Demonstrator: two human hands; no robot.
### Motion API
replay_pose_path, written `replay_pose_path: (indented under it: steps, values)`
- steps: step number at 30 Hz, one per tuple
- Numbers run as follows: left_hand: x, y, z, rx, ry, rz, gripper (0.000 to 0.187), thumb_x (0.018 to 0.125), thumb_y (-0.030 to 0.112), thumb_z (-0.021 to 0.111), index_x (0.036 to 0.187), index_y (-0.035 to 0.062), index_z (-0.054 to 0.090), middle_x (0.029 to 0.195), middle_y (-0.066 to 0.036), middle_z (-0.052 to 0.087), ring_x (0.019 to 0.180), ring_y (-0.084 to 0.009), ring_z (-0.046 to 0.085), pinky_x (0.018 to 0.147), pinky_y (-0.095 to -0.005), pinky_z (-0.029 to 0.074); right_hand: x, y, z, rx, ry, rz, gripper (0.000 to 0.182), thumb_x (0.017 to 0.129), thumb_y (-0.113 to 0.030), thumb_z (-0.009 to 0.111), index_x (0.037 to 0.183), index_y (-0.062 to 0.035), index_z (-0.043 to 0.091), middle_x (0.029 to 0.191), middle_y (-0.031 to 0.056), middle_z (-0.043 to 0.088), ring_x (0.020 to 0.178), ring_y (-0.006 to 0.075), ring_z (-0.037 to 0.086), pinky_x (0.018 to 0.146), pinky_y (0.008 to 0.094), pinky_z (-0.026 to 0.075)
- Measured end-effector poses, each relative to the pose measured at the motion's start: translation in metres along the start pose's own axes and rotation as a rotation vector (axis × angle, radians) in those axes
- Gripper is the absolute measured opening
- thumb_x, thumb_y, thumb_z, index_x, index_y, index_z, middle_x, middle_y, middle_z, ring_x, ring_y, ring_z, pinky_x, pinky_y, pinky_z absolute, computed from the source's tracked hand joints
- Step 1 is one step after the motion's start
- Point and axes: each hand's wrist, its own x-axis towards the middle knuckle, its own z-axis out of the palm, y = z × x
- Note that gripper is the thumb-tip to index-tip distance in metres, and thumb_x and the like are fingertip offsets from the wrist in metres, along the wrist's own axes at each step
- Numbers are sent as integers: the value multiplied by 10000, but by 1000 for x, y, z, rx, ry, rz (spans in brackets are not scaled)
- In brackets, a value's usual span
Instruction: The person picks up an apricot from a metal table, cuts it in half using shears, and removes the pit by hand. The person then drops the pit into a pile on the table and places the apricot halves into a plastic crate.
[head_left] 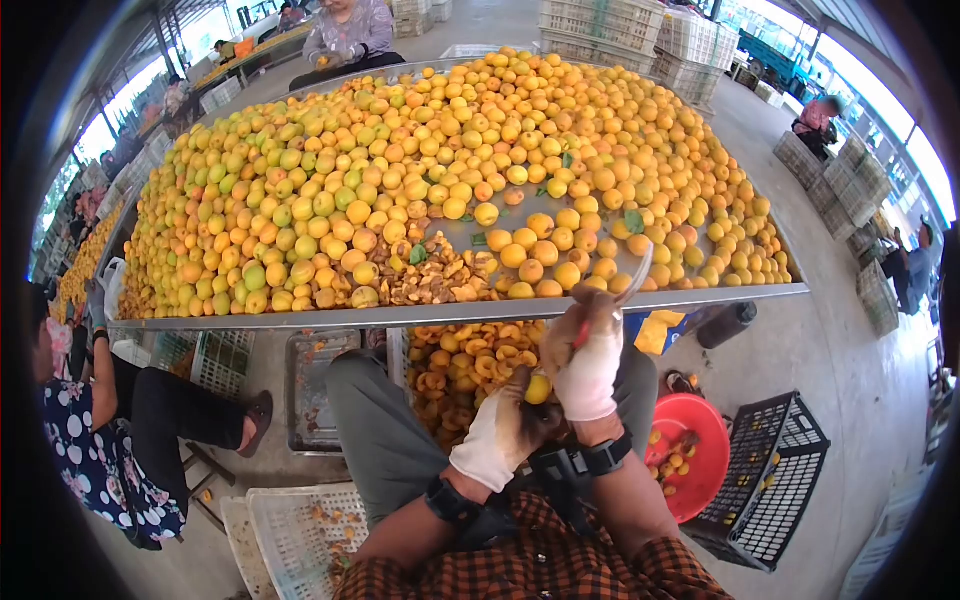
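My left hand [500, 432], in a white glove with darkened fingertips, is closed around a yellow apricot [538, 389]. Just to the right and a little higher, my right hand [588, 360] in a similar stained glove grips a knife [637, 274]. Its curved blade points up and away from the fruit, and part of a red handle shows between the fingers. Below both hands, between my knees, a crate holds halved apricots [455, 365]. In front, a metal-rimmed table [480, 312] bears a large heap of whole apricots [400, 170].
Pits and scraps [435, 280] lie near the table's front edge. A red basin [695, 440] and a black crate [765, 485] stand to my right. On the left are a metal tray [312, 400], a white crate [300, 525] and a seated person [110, 440]. More people and stacked crates are beyond.
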Motion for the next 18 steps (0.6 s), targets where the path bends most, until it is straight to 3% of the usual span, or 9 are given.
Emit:
replay_pose_path:
  steps: [2, 5, 7, 9, 10, 13, 15, 16, 18]
  values:
    - [-6, 7, -3, 282, -165, 36, 377, 989, 226, 442, 1306, 23, 410, 1239, -131, 508, 1124, -276, 523, 937, -416, 474, 10, -5, -10, 207, -59, 159, 345, 972, -389, 467, 1039, -52, 504, 525, -13, 368, 354, 92, 284, 332, 260, 226]
    - [-20, 14, 18, 601, -207, 134, 341, 992, 228, 438, 1256, 14, 465, 1209, -119, 523, 1053, -273, 559, 891, -433, 498, 12, -8, -16, 253, -43, 254, 324, 975, -383, 463, 1034, -67, 510, 516, -24, 346, 352, 82, 264, 336, 250, 209]
    - [-11, 11, 9, 551, -218, 195, 306, 981, 199, 468, 1214, 4, 501, 1158, -113, 555, 980, -268, 594, 834, -445, 520, 8, -6, -15, 222, -40, 280, 308, 974, -375, 472, 1029, -76, 517, 510, -31, 335, 350, 76, 257, 338, 243, 203]
    - [-6, 11, 4, 347, -63, 198, 318, 971, 170, 485, 1246, 11, 471, 1145, -106, 568, 941, -265, 611, 826, -417, 523, -2, -2, -7, 16, 24, 200, 284, 963, -355, 507, 1013, -76, 527, 495, -40, 315, 338, 75, 238, 334, 243, 197]
    - [0, 12, -3, 345, -62, 198, 318, 971, 170, 485, 1246, 11, 471, 1145, -106, 568, 941, -265, 611, 826, -417, 523, -5, -1, -6, 95, 34, 216, 289, 953, -337, 533, 1009, -54, 529, 486, -36, 310, 330, 80, 242, 324, 250, 204]
    - [-2, 21, -5, 689, 121, 277, 318, 969, 248, 503, 1210, 41, 474, 1073, -94, 573, 906, -222, 585, 716, -388, 527, -21, 4, 6, -46, 8, 181, 347, 955, -399, 506, 996, -56, 527, 490, -43, 264, 333, 75, 222, 326, 235, 206]
    - [-25, 26, 31, 1927, 297, 341, 360, 993, 287, 435, 1274, 62, 435, 1225, -101, 533, 1054, -246, 568, 871, -386, 500, -21, 7, 3, -39, -31, 138, 335, 950, -382, 525, 1019, -54, 528, 491, -41, 281, 332, 78, 240, 326, 238, 221]
    - [-17, 28, 20, 1929, 300, 339, 360, 993, 287, 435, 1274, 62, 435, 1225, -101, 533, 1054, -246, 568, 871, -386, 500, -19, 8, 2, -72, -13, 138, 330, 952, -367, 527, 1027, -46, 526, 492, -37, 288, 335, 79, 258, 324, 242, 234]
    - [13, 35, -10, 206, 97, 104, 397, 996, 362, 396, 1266, 74, 440, 1235, -105, 532, 1105, -253, 546, 856, -394, 504, -13, 11, 2, -105, -2, 140, 325, 953, -353, 530, 1035, -38, 525, 493, -32, 296, 338, 81, 276, 322, 247, 247]
